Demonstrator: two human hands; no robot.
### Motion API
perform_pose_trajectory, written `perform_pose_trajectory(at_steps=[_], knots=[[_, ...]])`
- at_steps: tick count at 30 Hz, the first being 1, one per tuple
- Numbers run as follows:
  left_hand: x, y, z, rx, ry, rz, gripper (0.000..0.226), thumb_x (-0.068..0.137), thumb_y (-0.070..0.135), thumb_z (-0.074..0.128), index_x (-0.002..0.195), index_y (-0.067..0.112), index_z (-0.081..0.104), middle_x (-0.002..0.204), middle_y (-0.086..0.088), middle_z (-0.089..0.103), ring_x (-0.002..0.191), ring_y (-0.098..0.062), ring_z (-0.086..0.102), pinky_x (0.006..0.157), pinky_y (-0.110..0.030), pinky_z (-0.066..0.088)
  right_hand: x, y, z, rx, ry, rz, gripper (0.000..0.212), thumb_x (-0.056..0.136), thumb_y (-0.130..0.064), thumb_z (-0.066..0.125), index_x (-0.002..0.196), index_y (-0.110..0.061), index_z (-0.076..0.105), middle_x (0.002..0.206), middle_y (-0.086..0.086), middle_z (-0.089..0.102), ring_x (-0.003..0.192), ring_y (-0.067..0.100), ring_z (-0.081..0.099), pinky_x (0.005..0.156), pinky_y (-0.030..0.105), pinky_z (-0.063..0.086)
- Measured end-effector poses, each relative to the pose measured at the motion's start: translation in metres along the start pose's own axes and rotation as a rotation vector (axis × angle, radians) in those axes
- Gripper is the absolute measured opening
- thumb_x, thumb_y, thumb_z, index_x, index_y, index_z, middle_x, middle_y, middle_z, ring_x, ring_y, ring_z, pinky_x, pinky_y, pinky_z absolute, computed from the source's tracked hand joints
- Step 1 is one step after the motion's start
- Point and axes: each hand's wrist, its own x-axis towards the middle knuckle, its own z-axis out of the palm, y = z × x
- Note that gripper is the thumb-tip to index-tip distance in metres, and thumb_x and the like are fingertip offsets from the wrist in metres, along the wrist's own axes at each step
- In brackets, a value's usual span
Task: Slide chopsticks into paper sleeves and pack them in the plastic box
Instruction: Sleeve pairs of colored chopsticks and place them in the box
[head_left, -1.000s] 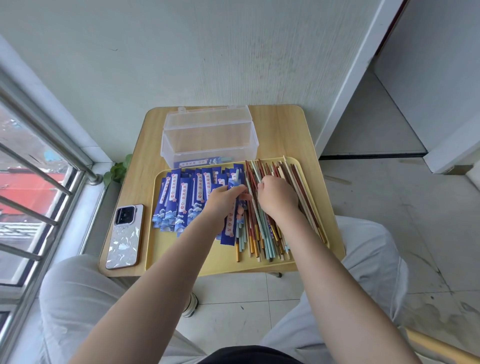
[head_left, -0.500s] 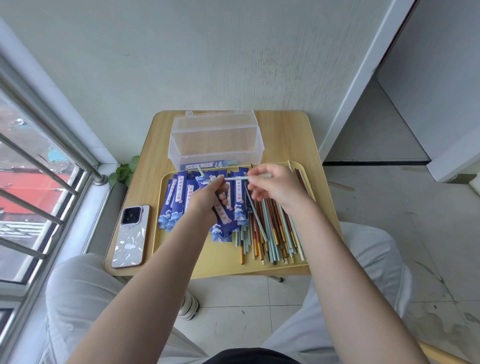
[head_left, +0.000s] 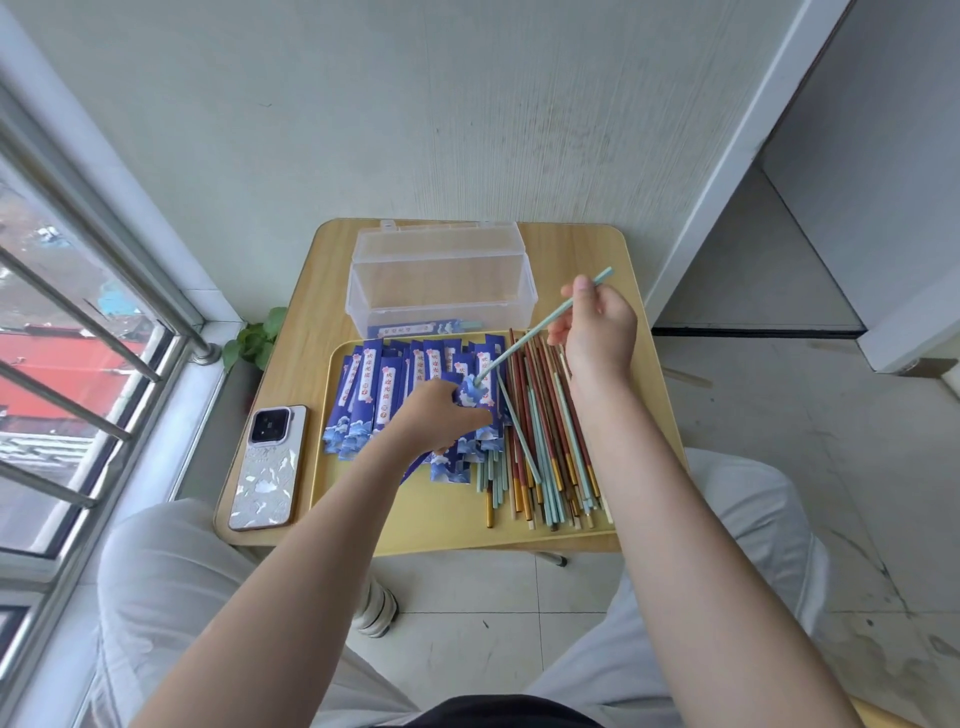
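- Two bare hands worked over a yellow tray (head_left: 447, 525) on a small wooden table (head_left: 576, 249), seen from above.
- At about 2 o'clock from the tray's middle, the right hand (head_left: 597, 332) was closed in a pinch around the upper part of a pale teal chopstick (head_left: 540, 327), holding it slanted so its lower tip pointed down toward 8 o'clock.
- Near the tray's middle, the left hand (head_left: 436, 415) was curled around a blue paper sleeve (head_left: 475, 392), gripping it with the mouth turned up; the tip met that mouth, probably so the stick could slide straight in.
- From 9 to 12 o'clock on the tray lay a fan of flat, printed blue sleeves (head_left: 374, 389), thin and easily creased.
- From 3 to 5 o'clock lay loose chopsticks (head_left: 545, 457), slim, smooth rods in teal, red and brown, some with gold ends.
- At 12 o'clock beyond the tray stood a clear, rigid plastic box (head_left: 441, 296), lid open, with one sleeved pair apparently inside.
- At 9 o'clock, off the tray, lay a phone (head_left: 265, 467) with a glossy patterned back.
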Motion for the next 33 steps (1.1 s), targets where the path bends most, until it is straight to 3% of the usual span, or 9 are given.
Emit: perform_pose_trajectory(at_steps=[5,8,11,16,20,27,30,31,33], knots=[[-0.001,0.003,0.003,-0.025,0.02,0.048,0.029,0.086,0.02,0.068,0.071,0.01,0.045,0.06,-0.006,0.045,0.049,-0.02,0.041,0.052,-0.029,0.037,-0.003,0.008,0.001,-0.096,-0.064,-0.014,0.025,0.105,-0.022,0.047,0.09,-0.009,0.062,0.056,0.001,0.057,0.04,0.007,0.052,0.049,0.025,0.048],[-0.001,0.006,0.003,-0.041,0.039,0.043,0.029,0.086,0.021,0.068,0.071,0.01,0.045,0.06,-0.006,0.046,0.05,-0.02,0.041,0.051,-0.029,0.036,-0.005,0.011,0.002,-0.105,-0.124,-0.052,0.004,0.1,-0.015,0.056,0.101,-0.013,0.059,0.066,0.001,0.062,0.046,0.008,0.055,0.052,0.03,0.05],[-0.001,0.011,0.002,-0.06,0.034,0.041,0.029,0.087,0.019,0.067,0.069,0.011,0.045,0.054,-0.002,0.045,0.043,-0.018,0.041,0.047,-0.025,0.036,-0.009,0.017,0.004,-0.159,-0.172,-0.105,0.026,0.094,-0.012,0.065,0.114,-0.02,0.051,0.075,-0.001,0.07,0.057,0.01,0.064,0.062,0.034,0.054],[0.0,0.019,0.003,-0.131,0.08,0.025,0.032,0.086,0.015,0.062,0.064,0.013,0.039,0.051,-0.001,0.039,0.042,-0.019,0.037,0.05,-0.027,0.036,-0.022,0.026,0.014,-0.286,-0.299,-0.131,0.008,0.091,-0.02,0.071,0.095,-0.017,0.065,0.084,-0.002,0.075,0.078,0.01,0.072,0.078,0.038,0.059],[0.001,0.024,-0.001,-0.11,0.136,-0.012,0.027,0.088,0.02,0.06,0.067,0.011,0.047,0.052,-0.002,0.05,0.039,-0.017,0.044,0.044,-0.022,0.037,-0.028,0.029,0.02,-0.322,-0.369,-0.128,0.025,0.094,-0.033,0.061,0.093,-0.012,0.075,0.081,0.001,0.074,0.078,0.022,0.072,0.074,0.051,0.06],[0.018,0.019,-0.02,0.131,0.222,0.059,0.04,0.084,0.038,0.07,0.068,0.015,0.041,0.06,0.003,0.043,0.055,-0.016,0.041,0.052,-0.028,0.033,-0.01,0.017,0.025,-0.137,-0.475,0.116,0.008,0.094,-0.001,0.065,0.102,-0.001,0.068,0.086,0.015,0.072,0.062,0.021,0.071,0.065,0.031,0.062],[0.026,0.023,-0.036,0.24,0.386,0.191,0.047,0.08,0.054,0.075,0.102,0.018,0.055,0.086,0.005,0.06,0.078,-0.019,0.059,0.06,-0.029,0.043,0.004,0.01,0.033,-0.005,-0.396,0.194,0.005,0.093,0.0,0.065,0.096,-0.004,0.066,0.084,0.016,0.071,0.062,0.022,0.071,0.064,0.03,0.062],[0.031,0.023,-0.041,0.253,0.437,0.236,0.063,0.078,0.057,0.076,0.122,0.02,0.052,0.106,0.002,0.063,0.095,-0.022,0.062,0.075,-0.033,0.049,0.011,0.009,0.035,0.042,-0.342,0.206,0.005,0.094,0.0,0.065,0.095,-0.005,0.065,0.083,0.015,0.071,0.063,0.022,0.072,0.065,0.03,0.062],[0.042,0.021,-0.054,0.241,0.54,0.287,0.08,0.08,0.055,0.075,0.143,0.019,0.041,0.139,-0.004,0.051,0.124,-0.025,0.051,0.105,-0.041,0.038,0.03,0.005,0.041,0.091,-0.179,0.2,0.007,0.095,-0.001,0.064,0.093,-0.007,0.065,0.084,0.014,0.073,0.067,0.023,0.074,0.067,0.032,0.062]])
